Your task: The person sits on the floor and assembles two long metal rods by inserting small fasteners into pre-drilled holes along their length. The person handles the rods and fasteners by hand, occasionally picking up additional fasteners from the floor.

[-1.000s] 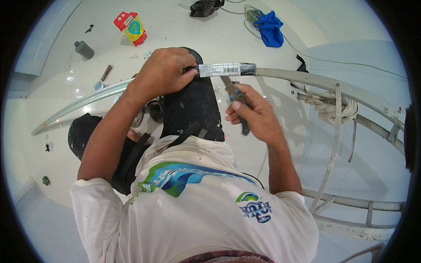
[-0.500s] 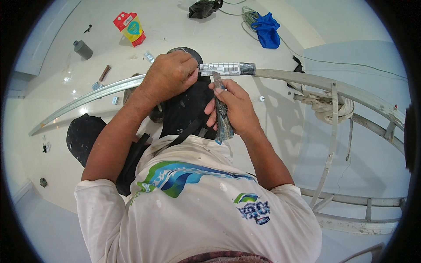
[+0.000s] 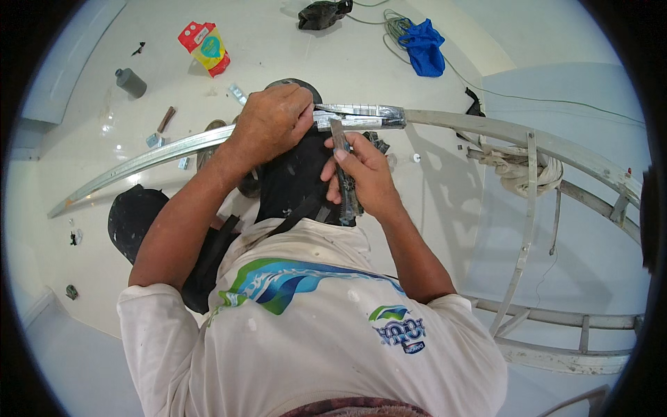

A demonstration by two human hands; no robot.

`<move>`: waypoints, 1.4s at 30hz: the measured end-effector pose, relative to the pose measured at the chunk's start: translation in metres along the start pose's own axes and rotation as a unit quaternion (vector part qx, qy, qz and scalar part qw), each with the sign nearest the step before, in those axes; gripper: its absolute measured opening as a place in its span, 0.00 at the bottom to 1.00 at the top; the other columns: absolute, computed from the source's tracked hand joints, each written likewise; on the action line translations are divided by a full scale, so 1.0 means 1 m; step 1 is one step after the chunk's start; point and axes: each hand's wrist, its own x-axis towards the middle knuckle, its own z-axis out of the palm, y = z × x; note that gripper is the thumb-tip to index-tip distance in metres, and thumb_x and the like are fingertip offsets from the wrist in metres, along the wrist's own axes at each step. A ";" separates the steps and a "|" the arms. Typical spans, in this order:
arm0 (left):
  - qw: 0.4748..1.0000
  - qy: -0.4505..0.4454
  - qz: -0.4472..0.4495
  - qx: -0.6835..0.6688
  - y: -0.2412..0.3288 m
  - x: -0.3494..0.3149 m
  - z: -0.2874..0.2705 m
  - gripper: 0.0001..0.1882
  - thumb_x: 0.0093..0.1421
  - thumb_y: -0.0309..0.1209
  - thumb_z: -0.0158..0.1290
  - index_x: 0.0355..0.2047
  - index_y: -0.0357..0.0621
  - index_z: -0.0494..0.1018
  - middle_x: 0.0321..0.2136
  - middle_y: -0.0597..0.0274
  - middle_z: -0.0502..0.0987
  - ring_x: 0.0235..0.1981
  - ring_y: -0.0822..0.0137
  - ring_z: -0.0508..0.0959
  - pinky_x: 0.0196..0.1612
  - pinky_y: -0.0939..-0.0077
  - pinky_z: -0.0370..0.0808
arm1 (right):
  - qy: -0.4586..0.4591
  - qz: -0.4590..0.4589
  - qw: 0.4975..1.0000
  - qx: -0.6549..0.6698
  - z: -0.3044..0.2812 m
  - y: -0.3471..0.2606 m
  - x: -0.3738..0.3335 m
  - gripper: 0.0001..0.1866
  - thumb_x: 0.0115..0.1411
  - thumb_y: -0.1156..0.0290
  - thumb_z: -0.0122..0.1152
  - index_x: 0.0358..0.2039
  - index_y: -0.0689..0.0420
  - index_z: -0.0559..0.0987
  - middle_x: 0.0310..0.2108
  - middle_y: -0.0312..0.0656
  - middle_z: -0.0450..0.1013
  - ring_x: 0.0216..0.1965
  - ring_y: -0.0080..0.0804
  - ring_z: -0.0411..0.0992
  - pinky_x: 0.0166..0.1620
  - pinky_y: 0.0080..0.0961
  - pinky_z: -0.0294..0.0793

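Observation:
A long silvery metal profile [image 3: 149, 153] crosses in front of me over my raised knee. Round its right end is a plastic wrapper [image 3: 396, 114] with a white label, slit open so that bare metal shows below it. My left hand [image 3: 273, 119] is closed at the wrapper's left edge, its fingertips pinching there; my fingers hide whether it also grips the profile. My right hand [image 3: 368, 170] holds a worn utility knife [image 3: 345, 177] upright, the blade end at the profile's lower edge. A crumpled dark scrap [image 3: 376, 142] shows behind that hand.
A metal ladder [image 3: 524, 229] lies at the right, a cloth bundle [image 3: 531, 172] on it. Beyond are a blue bag [image 3: 422, 48], a cable [image 3: 394, 28], a black bag [image 3: 323, 14], a red-yellow packet [image 3: 205, 48], a grey bottle [image 3: 130, 83] and a hammer-like tool [image 3: 161, 128].
The wrapper has come open along its length, and bare metal now shows below the label. My right hand with the knife has shifted slightly down and left. My left hand stays nearly in place.

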 end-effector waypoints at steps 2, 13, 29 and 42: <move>1.000 0.004 -0.025 -0.016 0.001 -0.002 0.000 0.06 0.66 0.26 0.63 0.41 0.39 0.80 0.34 0.54 0.82 0.36 0.51 0.83 0.40 0.55 0.81 | 0.036 -0.038 0.996 -0.073 -0.006 -0.002 -0.009 0.19 0.75 0.66 0.65 0.60 0.61 0.74 0.32 0.44 0.79 0.21 0.28 0.77 0.27 0.25 0.77; 0.983 -0.109 -0.082 -0.121 0.001 0.022 -0.007 0.09 0.70 0.30 0.61 0.43 0.40 0.89 0.37 0.51 0.87 0.39 0.54 0.85 0.45 0.60 0.80 | 0.269 -0.276 0.853 -0.352 -0.058 -0.021 0.015 0.26 0.59 0.68 0.84 0.52 0.61 0.78 0.43 0.43 0.74 0.41 0.32 0.77 0.46 0.34 0.78; 0.955 -0.233 -0.134 -0.124 -0.017 0.059 -0.009 0.13 0.71 0.35 0.63 0.43 0.38 0.89 0.29 0.53 0.88 0.29 0.65 0.83 0.38 0.66 0.79 | 0.210 -0.118 0.942 -0.233 -0.064 -0.040 0.012 0.27 0.58 0.68 0.83 0.53 0.56 0.76 0.39 0.38 0.77 0.35 0.25 0.77 0.38 0.26 0.78; 0.916 -0.210 -0.230 -0.252 -0.017 0.057 -0.005 0.13 0.72 0.37 0.63 0.44 0.40 0.89 0.32 0.60 0.86 0.30 0.70 0.80 0.37 0.69 0.78 | 0.127 -0.217 0.968 -0.021 -0.082 -0.016 0.033 0.20 0.63 0.80 0.75 0.53 0.57 0.76 0.50 0.48 0.84 0.41 0.22 0.79 0.39 0.20 0.80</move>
